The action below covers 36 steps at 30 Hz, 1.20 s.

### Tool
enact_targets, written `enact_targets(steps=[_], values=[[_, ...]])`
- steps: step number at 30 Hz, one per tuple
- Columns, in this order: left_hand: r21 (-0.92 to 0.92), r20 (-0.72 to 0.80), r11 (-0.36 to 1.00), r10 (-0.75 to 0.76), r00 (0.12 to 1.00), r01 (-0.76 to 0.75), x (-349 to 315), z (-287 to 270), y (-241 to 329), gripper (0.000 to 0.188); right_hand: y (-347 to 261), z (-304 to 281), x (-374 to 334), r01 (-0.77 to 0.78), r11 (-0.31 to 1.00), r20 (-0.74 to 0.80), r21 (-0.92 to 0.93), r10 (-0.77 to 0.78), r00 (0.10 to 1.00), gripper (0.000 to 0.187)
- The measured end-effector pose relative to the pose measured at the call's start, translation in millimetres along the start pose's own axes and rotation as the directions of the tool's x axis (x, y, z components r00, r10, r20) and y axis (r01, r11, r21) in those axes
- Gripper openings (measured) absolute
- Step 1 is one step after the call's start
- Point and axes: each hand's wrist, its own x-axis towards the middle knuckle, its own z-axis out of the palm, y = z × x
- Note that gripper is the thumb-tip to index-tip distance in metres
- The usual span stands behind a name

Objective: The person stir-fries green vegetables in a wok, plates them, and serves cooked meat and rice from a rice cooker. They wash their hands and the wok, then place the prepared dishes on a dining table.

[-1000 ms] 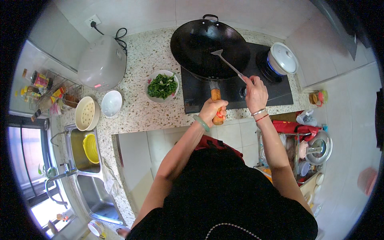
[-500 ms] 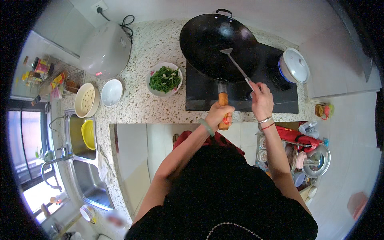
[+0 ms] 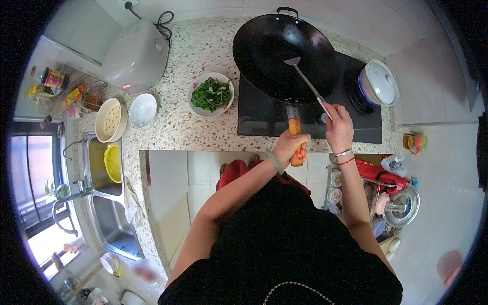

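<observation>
Two hands work at the stove. Our left hand [image 3: 290, 147] is clamped on the wooden handle [image 3: 295, 141] of the round black iron wok [image 3: 284, 57], which lies at twelve o'clock, its handle's long axis running six to twelve. Our right hand [image 3: 338, 128] grips the long steel spatula [image 3: 307, 80], angled toward eleven o'clock, blade inside the wok.
</observation>
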Motion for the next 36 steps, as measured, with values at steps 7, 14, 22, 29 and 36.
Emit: enact_targets(steps=[7,14,22,29,36], values=[[0.063,-0.086,0.993,0.105,0.991,-0.100,0,-21,5,0.057,-31,-22,6,-0.096,0.916,-0.012,0.390,0.110,0.994,0.027],[0.093,-0.252,0.879,0.475,0.843,-0.468,-49,-104,78,0.052,-150,-25,19,-0.418,-0.472,0.497,0.776,0.051,0.866,0.052],[0.306,-0.559,0.852,0.522,0.644,-0.424,-50,-197,179,0.054,-206,158,25,-0.541,-0.645,0.820,0.540,0.259,0.510,0.058],[0.300,-0.580,0.944,0.298,0.758,-0.141,-17,-260,219,0.054,-229,213,45,-0.472,-0.726,0.849,0.499,0.299,0.436,0.056],[0.148,-0.417,0.972,0.230,0.879,-0.184,1,-282,220,0.039,-231,218,49,-0.434,-0.770,0.859,0.468,0.280,0.429,0.051]])
